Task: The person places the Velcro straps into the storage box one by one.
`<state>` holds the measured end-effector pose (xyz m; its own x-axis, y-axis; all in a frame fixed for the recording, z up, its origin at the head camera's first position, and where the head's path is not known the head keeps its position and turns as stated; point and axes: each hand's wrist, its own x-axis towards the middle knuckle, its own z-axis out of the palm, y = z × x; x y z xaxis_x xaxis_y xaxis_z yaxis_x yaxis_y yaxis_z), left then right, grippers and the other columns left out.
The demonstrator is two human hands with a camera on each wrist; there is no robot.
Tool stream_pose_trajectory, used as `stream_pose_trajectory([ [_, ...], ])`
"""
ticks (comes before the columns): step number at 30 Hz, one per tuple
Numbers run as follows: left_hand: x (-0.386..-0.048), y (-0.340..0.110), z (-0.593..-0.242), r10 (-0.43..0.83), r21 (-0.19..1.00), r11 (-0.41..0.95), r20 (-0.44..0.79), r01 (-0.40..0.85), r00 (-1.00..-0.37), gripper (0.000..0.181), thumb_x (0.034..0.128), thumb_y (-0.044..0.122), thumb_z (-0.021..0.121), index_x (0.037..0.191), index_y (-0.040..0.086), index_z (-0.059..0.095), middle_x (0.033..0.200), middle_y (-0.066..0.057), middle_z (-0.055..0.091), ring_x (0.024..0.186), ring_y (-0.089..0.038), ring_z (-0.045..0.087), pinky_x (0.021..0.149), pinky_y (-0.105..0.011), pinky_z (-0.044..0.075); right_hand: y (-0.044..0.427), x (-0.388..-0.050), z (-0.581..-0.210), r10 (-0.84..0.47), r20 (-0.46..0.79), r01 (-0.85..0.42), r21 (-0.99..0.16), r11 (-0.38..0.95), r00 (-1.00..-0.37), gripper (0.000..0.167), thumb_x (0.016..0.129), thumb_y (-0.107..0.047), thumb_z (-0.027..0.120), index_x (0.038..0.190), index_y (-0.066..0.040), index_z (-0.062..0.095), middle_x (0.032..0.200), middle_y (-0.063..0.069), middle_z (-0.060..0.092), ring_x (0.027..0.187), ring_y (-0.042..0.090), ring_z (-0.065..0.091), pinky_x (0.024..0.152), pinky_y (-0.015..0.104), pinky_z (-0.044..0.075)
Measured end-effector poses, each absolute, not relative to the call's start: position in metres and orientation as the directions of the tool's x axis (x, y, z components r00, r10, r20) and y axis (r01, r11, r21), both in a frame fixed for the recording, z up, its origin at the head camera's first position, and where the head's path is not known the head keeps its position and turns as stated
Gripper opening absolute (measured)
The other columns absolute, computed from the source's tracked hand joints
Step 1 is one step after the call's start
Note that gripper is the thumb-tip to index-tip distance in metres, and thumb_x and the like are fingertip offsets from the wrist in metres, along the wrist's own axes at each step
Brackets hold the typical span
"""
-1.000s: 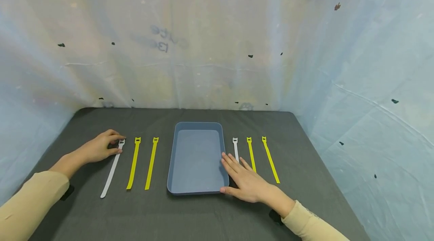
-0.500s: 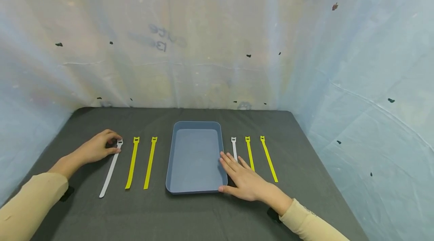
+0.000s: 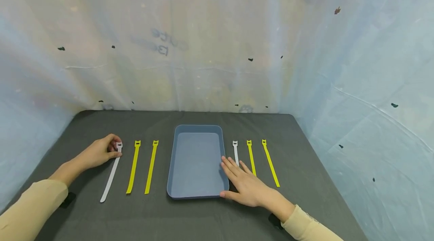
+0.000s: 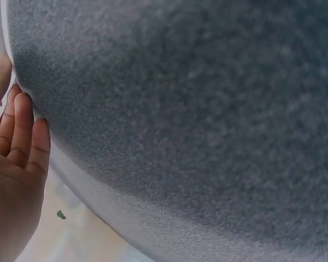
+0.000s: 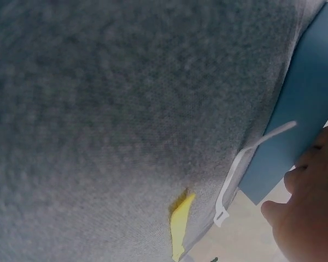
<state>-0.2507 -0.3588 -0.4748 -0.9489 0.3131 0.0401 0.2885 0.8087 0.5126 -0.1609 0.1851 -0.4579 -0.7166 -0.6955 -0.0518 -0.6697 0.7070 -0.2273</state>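
the work is seemingly just starting: the left hand point(image 3: 97, 153) is pinching the white strap point(image 3: 113, 167) left of the tray point(image 3: 196, 165), the right hand point(image 3: 246, 185) is resting straight-fingered at its right rim, and five other straps point(image 3: 133, 167) point(image 3: 151, 167) point(image 3: 236, 154) point(image 3: 251, 158) point(image 3: 271, 163) are lying either side.

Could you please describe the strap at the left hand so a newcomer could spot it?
Find the blue tray on the dark table. Left of it, farthest out, is the white strap, its slotted end pinched by the left hand. Its two neighbours are yellow and untouched.
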Motion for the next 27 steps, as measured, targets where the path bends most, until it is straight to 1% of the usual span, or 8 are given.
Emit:
stream_pose_trajectory([
  [3, -0.250, -0.357, -0.477, 0.301, 0.525, 0.804, 0.044, 0.278, -0.953, 0.046, 0.0920, 0.011, 0.080, 0.125, -0.008, 0.054, 0.094, -0.006, 0.060, 0.077, -0.015, 0.056, 0.062, -0.029, 0.046, 0.187, -0.160, -0.458, -0.693, -0.051, -0.667, -0.229, 0.709, -0.719, 0.093, 0.103, -0.067, 0.045, 0.165, -0.002, 0.020, 0.175, 0.011, 0.007, 0.160, 0.033, 0.011, 0.126, 0.061, 0.015],
  [7, -0.249, -0.355, -0.480, 0.295, 0.531, 0.802, 0.048, 0.274, -0.954, 0.044, 0.0935, 0.009, 0.078, 0.125, -0.010, 0.053, 0.094, -0.005, 0.062, 0.078, -0.015, 0.058, 0.062, -0.029, 0.048, 0.189, -0.160, -0.460, -0.688, -0.044, -0.664, -0.223, 0.714, -0.725, 0.092, 0.103, -0.066, 0.046, 0.165, -0.003, 0.020, 0.175, 0.010, 0.006, 0.160, 0.032, 0.010, 0.126, 0.060, 0.014],
  [13, -0.247, -0.358, -0.485, 0.302, 0.512, 0.813, 0.033, 0.276, -0.953, 0.022, 0.0960, 0.009, 0.074, 0.110, -0.003, 0.062, 0.091, -0.002, 0.064, 0.078, -0.013, 0.059, 0.063, -0.030, 0.049, 0.189, -0.160, -0.463, -0.688, -0.045, -0.665, -0.218, 0.714, -0.724, 0.094, 0.103, -0.070, 0.041, 0.166, -0.004, 0.019, 0.175, 0.008, 0.004, 0.161, 0.029, 0.007, 0.127, 0.058, 0.011],
  [15, -0.246, -0.360, -0.486, 0.298, 0.505, 0.818, 0.036, 0.275, -0.954, 0.018, 0.0960, 0.010, 0.075, 0.106, 0.000, 0.063, 0.090, -0.001, 0.065, 0.077, -0.012, 0.059, 0.063, -0.029, 0.049, 0.189, -0.161, -0.463, -0.691, -0.041, -0.669, -0.216, 0.712, -0.722, 0.094, 0.103, -0.071, 0.040, 0.166, -0.004, 0.019, 0.175, 0.008, 0.004, 0.161, 0.029, 0.007, 0.127, 0.058, 0.011],
  [21, -0.242, -0.363, -0.485, 0.281, 0.526, 0.811, 0.038, 0.258, -0.959, 0.019, 0.0975, 0.016, 0.074, 0.108, 0.001, 0.067, 0.089, 0.001, 0.067, 0.077, -0.011, 0.059, 0.062, -0.029, 0.049, 0.187, -0.163, -0.461, -0.693, -0.046, -0.671, -0.211, 0.711, -0.719, 0.094, 0.102, -0.072, 0.038, 0.166, -0.005, 0.018, 0.175, 0.008, 0.004, 0.161, 0.028, 0.006, 0.127, 0.057, 0.011],
  [27, -0.236, -0.363, -0.478, 0.268, 0.579, 0.781, 0.029, 0.234, -0.963, 0.019, 0.1009, 0.022, 0.071, 0.110, 0.005, 0.068, 0.098, -0.001, 0.071, 0.083, -0.010, 0.064, 0.065, -0.029, 0.053, 0.187, -0.162, -0.461, -0.690, -0.056, -0.666, -0.213, 0.715, -0.722, 0.094, 0.103, -0.070, 0.041, 0.166, -0.005, 0.019, 0.175, 0.009, 0.005, 0.161, 0.028, 0.007, 0.127, 0.058, 0.013],
])
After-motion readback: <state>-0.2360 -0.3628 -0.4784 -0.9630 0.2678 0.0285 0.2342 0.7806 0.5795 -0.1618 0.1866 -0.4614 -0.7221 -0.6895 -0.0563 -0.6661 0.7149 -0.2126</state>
